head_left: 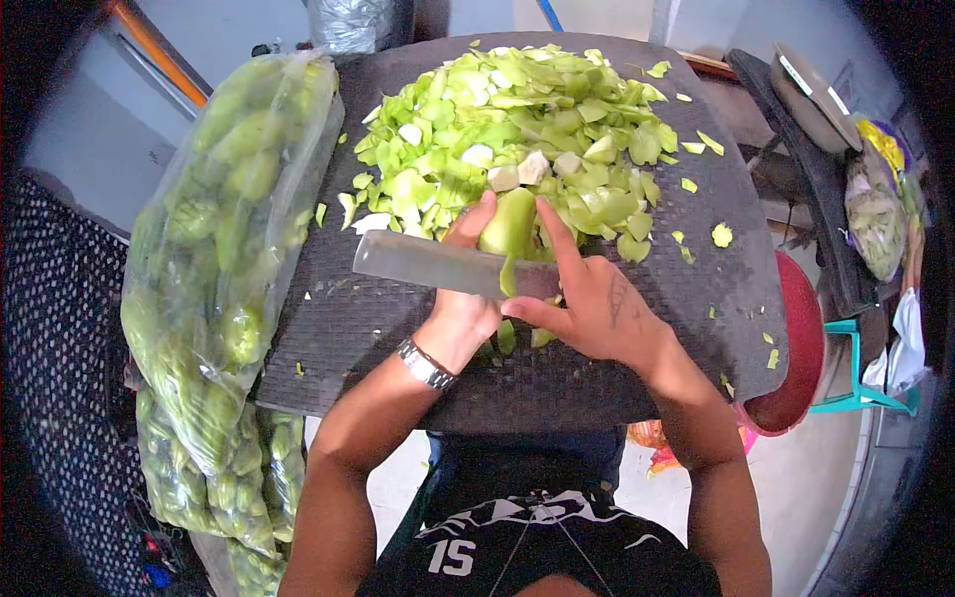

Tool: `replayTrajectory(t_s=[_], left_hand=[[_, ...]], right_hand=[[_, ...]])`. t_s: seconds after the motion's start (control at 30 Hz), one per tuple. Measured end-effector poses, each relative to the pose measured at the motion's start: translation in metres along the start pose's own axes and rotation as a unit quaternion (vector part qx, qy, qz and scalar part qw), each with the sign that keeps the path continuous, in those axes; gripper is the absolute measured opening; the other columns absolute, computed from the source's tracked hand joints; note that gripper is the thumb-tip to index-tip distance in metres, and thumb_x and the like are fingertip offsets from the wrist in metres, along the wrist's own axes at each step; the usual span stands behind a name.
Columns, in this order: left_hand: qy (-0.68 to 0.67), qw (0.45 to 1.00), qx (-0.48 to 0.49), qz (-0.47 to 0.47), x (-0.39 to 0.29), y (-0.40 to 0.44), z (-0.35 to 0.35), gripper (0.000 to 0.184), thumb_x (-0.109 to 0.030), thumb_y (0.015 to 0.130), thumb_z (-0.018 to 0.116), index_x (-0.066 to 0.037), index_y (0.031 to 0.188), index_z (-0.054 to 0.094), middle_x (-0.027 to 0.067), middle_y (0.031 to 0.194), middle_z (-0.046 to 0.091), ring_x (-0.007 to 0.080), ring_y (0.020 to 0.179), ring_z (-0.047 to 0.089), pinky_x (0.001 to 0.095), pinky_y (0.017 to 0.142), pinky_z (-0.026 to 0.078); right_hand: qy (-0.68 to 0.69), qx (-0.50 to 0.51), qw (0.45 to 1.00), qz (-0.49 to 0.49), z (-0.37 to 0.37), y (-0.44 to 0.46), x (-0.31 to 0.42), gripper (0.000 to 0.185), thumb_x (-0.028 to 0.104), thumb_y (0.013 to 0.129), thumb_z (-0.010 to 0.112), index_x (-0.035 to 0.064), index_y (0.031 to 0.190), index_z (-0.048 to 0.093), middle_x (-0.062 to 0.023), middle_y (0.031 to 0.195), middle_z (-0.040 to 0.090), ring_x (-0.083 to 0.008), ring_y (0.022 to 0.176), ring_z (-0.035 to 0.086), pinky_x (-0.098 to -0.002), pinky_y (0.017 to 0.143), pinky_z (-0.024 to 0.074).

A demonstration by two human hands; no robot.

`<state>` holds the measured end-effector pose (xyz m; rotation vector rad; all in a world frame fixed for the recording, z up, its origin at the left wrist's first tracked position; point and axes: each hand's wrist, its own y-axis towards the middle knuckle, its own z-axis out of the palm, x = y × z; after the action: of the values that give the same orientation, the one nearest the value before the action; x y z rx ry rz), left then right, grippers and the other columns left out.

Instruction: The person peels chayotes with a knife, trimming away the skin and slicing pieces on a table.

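My left hand [466,310] is wrapped around a pale green chayote [510,223], its fingers partly hidden behind the knife. A broad-bladed knife [428,271] lies crosswise against the chayote, with a strip of green hanging over the blade. My right hand [603,306] grips this knife at its right end, index finger stretched up beside the chayote; the handle is hidden. Right behind the hands rises a large heap of thin green slices [517,109], with a few whitish chunks [504,178] at its near edge.
The dark woven tabletop [338,338] carries scattered green bits. A long clear bag of chayotes [234,209] leans along its left edge, above more filled bags [239,478]. A red tub [796,348] and a teal stool [854,373] stand at the right.
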<state>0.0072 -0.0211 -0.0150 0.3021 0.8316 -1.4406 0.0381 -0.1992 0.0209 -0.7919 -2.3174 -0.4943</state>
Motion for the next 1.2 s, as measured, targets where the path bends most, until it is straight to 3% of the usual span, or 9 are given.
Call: replayTrajectory(t_s=[0.13,0.23,0.3,0.5,0.67,0.77,0.83,0.97,1.2], left_hand=[[0.032,0.999,-0.025,0.031,0.007,-0.011,0.019,0.040,-0.036,0.108,0.048,-0.007,0.136,0.054,0.0093,0.122,0.065,0.0234,0.111,0.064,0.0389,0.091,0.055],[0.022,0.996,-0.072,0.057,0.009,-0.013,0.023,0.044,-0.041,0.107,0.048,-0.008,0.134,0.057,0.0101,0.119,0.068,0.0252,0.110,0.067,0.0438,0.097,0.054],[-0.041,0.997,0.057,-0.032,0.000,0.006,-0.003,0.044,-0.045,0.105,0.050,-0.010,0.128,0.064,0.0092,0.116,0.072,0.0266,0.104,0.070,0.0448,0.097,0.055],[0.002,0.999,0.045,-0.017,-0.001,0.003,-0.001,0.046,-0.049,0.104,0.052,-0.010,0.126,0.064,0.0093,0.115,0.071,0.0264,0.105,0.069,0.0452,0.095,0.055],[-0.012,0.995,-0.090,0.043,0.006,-0.010,0.022,0.046,-0.046,0.104,0.050,-0.008,0.129,0.061,0.0094,0.113,0.071,0.0266,0.105,0.069,0.0442,0.082,0.059],[0.030,0.999,0.011,-0.015,-0.008,-0.014,0.020,0.031,-0.028,0.106,0.052,-0.005,0.126,0.058,0.0119,0.120,0.067,0.0246,0.109,0.067,0.0411,0.093,0.055],[-0.006,1.000,0.002,0.011,-0.009,-0.015,0.023,0.028,-0.029,0.103,0.057,-0.007,0.121,0.060,0.0096,0.115,0.067,0.0223,0.104,0.067,0.0398,0.089,0.056],[0.006,0.999,-0.014,0.047,0.000,0.001,0.002,0.035,-0.040,0.101,0.060,-0.009,0.119,0.065,0.0071,0.103,0.072,0.0227,0.089,0.069,0.0388,0.079,0.057],[0.031,0.997,-0.002,0.074,-0.001,0.003,0.001,0.032,-0.038,0.099,0.065,-0.010,0.115,0.066,0.0066,0.104,0.072,0.0215,0.089,0.069,0.0396,0.079,0.057]], right_hand=[[0.032,-0.065,0.997,0.027,-0.016,0.011,-0.018,0.103,0.061,0.096,0.061,-0.0075,0.157,0.014,-0.0316,0.074,0.066,-0.0518,0.074,0.069,-0.0563,0.067,0.0539],[0.029,-0.050,0.998,0.006,-0.010,0.007,-0.018,0.098,0.054,0.096,0.066,0.0000,0.160,0.016,-0.0315,0.071,0.063,-0.0508,0.072,0.068,-0.0532,0.065,0.0515],[0.007,-0.011,1.000,-0.010,-0.002,0.002,-0.005,0.103,0.054,0.095,0.068,-0.0022,0.160,0.011,-0.0315,0.073,0.064,-0.0514,0.074,0.068,-0.0525,0.065,0.0521],[0.033,-0.008,0.999,-0.028,0.000,0.000,-0.002,0.107,0.052,0.094,0.070,-0.0038,0.160,0.007,-0.0314,0.074,0.064,-0.0507,0.073,0.068,-0.0517,0.067,0.0527],[0.015,-0.061,0.998,0.002,-0.010,0.006,-0.021,0.094,0.054,0.096,0.067,-0.0063,0.154,0.023,-0.0303,0.081,0.068,-0.0503,0.081,0.070,-0.0522,0.071,0.0545],[0.026,-0.121,0.992,-0.017,-0.020,0.011,-0.038,0.085,0.054,0.097,0.065,-0.0039,0.150,0.034,-0.0306,0.087,0.069,-0.0507,0.086,0.070,-0.0531,0.075,0.0549],[-0.017,-0.138,0.987,-0.077,-0.018,0.015,-0.039,0.084,0.055,0.097,0.065,-0.0027,0.150,0.035,-0.0318,0.090,0.069,-0.0510,0.088,0.069,-0.0528,0.076,0.0549],[0.003,0.004,1.000,0.020,-0.003,-0.001,0.003,0.097,0.057,0.094,0.067,-0.0062,0.155,0.026,-0.0316,0.077,0.066,-0.0495,0.082,0.070,-0.0521,0.071,0.0525],[-0.009,-0.024,1.000,-0.007,-0.003,-0.001,-0.004,0.098,0.058,0.091,0.070,-0.0060,0.152,0.027,-0.0289,0.064,0.060,-0.0522,0.071,0.066,-0.0542,0.062,0.0498]])
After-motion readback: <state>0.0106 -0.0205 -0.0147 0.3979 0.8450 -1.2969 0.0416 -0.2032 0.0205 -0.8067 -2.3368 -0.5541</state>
